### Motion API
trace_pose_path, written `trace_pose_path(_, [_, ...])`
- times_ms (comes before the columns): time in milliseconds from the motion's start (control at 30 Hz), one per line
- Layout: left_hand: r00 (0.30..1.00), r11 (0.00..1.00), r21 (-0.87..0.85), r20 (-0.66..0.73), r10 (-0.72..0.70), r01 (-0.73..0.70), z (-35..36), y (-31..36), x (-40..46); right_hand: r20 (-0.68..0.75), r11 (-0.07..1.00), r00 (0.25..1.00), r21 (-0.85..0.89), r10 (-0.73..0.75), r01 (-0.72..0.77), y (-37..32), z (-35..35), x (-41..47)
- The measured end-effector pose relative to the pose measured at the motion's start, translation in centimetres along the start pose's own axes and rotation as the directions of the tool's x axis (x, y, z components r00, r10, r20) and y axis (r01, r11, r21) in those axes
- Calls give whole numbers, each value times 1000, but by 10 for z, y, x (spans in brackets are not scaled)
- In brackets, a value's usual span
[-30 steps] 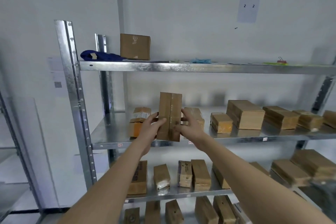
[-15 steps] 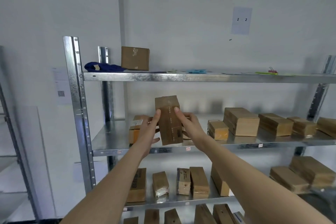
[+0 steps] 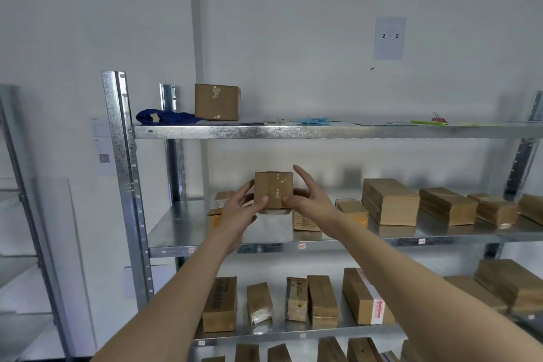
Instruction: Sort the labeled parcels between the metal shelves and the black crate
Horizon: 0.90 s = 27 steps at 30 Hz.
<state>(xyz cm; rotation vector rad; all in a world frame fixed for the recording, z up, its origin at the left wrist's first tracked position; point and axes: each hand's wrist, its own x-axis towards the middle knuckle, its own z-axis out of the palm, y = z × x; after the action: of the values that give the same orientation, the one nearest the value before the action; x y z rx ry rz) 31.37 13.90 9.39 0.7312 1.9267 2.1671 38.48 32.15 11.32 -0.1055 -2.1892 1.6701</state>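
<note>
- Left hand [image 3: 239, 210]: thumb and fingers clamped on the brown parcel [image 3: 273, 189].
- Right hand [image 3: 308, 200]: thumb touches the parcel; fingers spread apart.
- Parcel location: above the middle shelf [image 3: 176, 232], left end.

Soft even light, curved edges

We read "2 - 2" on a pale paper sheet [image 3: 389, 37] on the wall, upper right of the frame. A QR code sheet [image 3: 104, 146] hangs at left; parcel labels are illegible.
</note>
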Motion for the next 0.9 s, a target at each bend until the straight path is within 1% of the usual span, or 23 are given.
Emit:
trace_pose_path(67, [1000, 998, 61, 8, 9, -9, -1, -2, 1, 33, 999, 999, -48, -19, 21, 0, -2, -1])
trace_pose_path(133, [1000, 997, 72, 14, 12, -13, -1, -3, 0, 43, 997, 998, -63, -38, 41, 1, -1, -3])
trace_pose_path(267, [1000, 1000, -10, 7, -5, 5, 1, -6, -3, -12, 999, 999, -2, -35, 35, 10, 5, 0])
trace_pose_path(400, [999, 1000, -13, -42, 3, -3, 5, -13, -7, -81, 999, 996, -19, -42, 41, 19, 15, -2])
trace_pose_path(467, [997, 1000, -4, -71, 17, -17, 5, -18, -10, -88, 998, 995, -35, -49, 46, 23, 19, -4])
trace_pose_path(633, [991, 998, 3, -117, -63, 64, 0, -35, -17, 28, 999, 999, 25, -22, 21, 45, 27, -7])
trace_pose_path(767, [985, 993, 38, -135, -105, 111, -12, -47, -32, 99, 999, 995, -30, 20, -17, 61, 46, -13])
trace_pose_path(900, [969, 988, 9, -195, -149, 154, -37, -61, -49, 145, 995, 988, -86, 53, -41, 68, 77, -23])
